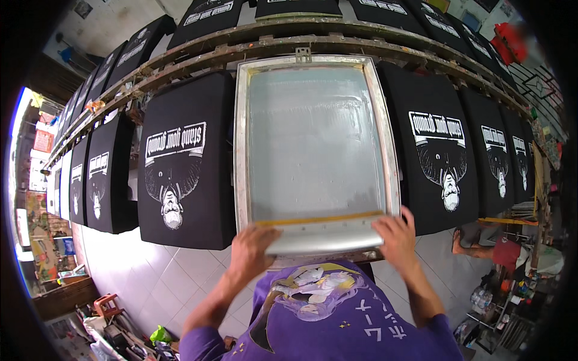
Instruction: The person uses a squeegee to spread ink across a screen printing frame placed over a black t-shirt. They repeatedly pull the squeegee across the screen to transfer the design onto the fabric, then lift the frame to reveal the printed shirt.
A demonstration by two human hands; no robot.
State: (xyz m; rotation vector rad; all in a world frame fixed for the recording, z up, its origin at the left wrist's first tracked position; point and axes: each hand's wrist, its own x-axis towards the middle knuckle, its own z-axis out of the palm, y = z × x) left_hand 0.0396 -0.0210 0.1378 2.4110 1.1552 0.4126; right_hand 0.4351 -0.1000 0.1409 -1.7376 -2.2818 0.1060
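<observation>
Both hands grip the silver squeegee (325, 241) at the near end of the screen frame (242, 138).
From my remote seat I see the left hand (253, 246) and right hand (395, 237) at its opposite ends, fingers curled over and holding it, backs of the hands upward; the forearms slant inward from the near side, elbows apart. The yellow blade (319, 218) runs along the squeegee's far edge, over the near part of the grey mesh (316, 144). I note white banner lettering, upside down from here, on the black garments to the left (186, 114) and right (433, 96), each above an inverted printed figure; white Japanese characters mark the purple shirt (337, 337) nearest me.
</observation>
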